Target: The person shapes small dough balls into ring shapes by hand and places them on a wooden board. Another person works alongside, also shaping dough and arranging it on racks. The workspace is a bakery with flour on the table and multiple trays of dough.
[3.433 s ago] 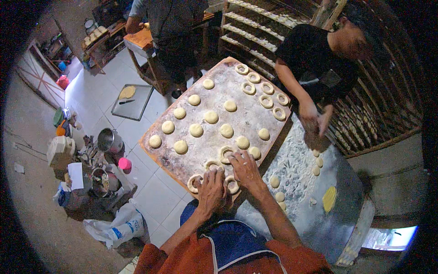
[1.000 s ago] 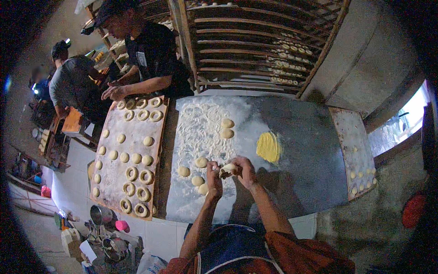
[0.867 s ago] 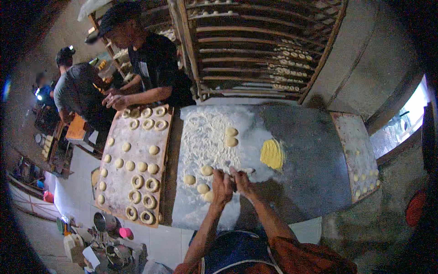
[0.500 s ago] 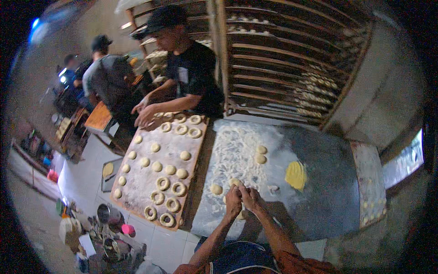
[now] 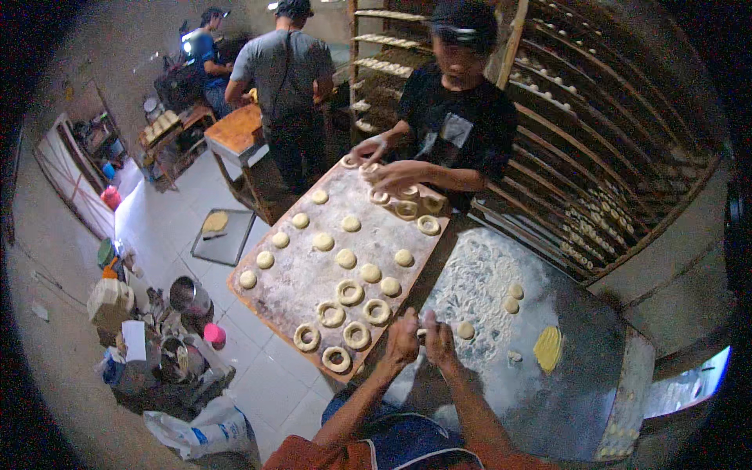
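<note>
My left hand [image 5: 403,338] and my right hand [image 5: 440,340] are side by side, fingers closed, over the near right edge of a floured wooden board [image 5: 270,294]. A small piece of pale dough [image 5: 422,333] shows between them, mostly hidden by the fingers. On the board lie several dough rings [image 5: 356,336] near my hands and several round dough balls [image 5: 346,258] farther off. One dough ball [image 5: 465,330] rests on the floured metal table [image 5: 580,384], just right of my right hand.
Across the board a co-worker's hands [image 5: 388,174] handle dough rings. A flattened yellow sheet [image 5: 547,349] and two dough balls [image 5: 513,298] lie on the metal table. Racks [image 5: 595,149] stand behind. Left on the floor are a tray [image 5: 223,249], pots [image 5: 188,296] and a white sack [image 5: 200,427].
The view has swung left, so the board and table sit farther right. My hands have moved from above the metal table to the board's edge, with dough between them.
</note>
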A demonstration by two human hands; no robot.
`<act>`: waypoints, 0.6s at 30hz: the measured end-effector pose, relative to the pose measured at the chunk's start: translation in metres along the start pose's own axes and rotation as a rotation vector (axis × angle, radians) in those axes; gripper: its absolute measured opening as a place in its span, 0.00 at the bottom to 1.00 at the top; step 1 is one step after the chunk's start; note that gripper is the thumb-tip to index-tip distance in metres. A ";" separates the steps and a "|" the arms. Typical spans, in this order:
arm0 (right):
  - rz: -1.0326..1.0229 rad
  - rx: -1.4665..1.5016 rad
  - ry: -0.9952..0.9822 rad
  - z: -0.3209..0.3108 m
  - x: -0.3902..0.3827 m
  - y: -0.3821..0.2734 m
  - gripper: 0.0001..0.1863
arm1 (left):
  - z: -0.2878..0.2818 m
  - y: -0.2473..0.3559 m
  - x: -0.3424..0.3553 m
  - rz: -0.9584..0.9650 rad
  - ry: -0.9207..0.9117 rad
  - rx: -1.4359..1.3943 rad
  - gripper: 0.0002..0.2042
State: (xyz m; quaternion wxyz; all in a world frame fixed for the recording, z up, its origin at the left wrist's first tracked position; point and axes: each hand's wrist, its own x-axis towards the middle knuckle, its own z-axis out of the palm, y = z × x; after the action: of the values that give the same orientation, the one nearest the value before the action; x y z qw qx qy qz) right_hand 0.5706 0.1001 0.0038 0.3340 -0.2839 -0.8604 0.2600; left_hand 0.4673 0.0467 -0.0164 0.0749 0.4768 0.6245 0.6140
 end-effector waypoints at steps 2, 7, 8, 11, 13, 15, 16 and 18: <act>-0.389 -0.313 0.102 0.031 0.004 0.011 0.24 | -0.014 -0.010 0.004 0.064 0.106 0.245 0.11; 0.482 0.516 -0.117 0.069 0.014 -0.004 0.30 | -0.075 0.028 0.035 -0.802 0.276 -1.177 0.09; 0.450 0.486 -0.108 0.079 0.015 -0.003 0.31 | -0.086 0.014 0.037 -0.738 0.161 -0.720 0.09; 0.103 0.164 -0.100 0.096 0.034 -0.051 0.31 | -0.111 -0.032 0.025 -0.259 0.074 -0.024 0.11; 0.077 0.190 -0.084 0.094 0.049 -0.080 0.31 | -0.117 -0.042 0.024 -0.544 0.345 -0.981 0.12; -0.130 0.128 0.030 0.112 0.048 -0.063 0.27 | -0.130 -0.029 0.031 -0.552 0.224 -0.619 0.11; -0.235 0.099 0.083 0.119 0.051 -0.066 0.26 | -0.141 -0.020 0.035 -0.555 0.176 -0.429 0.11; -0.511 -0.051 0.134 0.129 0.058 -0.077 0.22 | -0.154 -0.032 0.031 -0.445 0.141 -0.004 0.11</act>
State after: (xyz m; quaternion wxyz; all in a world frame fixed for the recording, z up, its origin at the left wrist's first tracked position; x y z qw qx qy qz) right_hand 0.4177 0.0514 -0.0051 0.4377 -0.0823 -0.8864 0.1261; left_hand 0.3303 -0.0323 0.0084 0.1653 0.2833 0.7168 0.6153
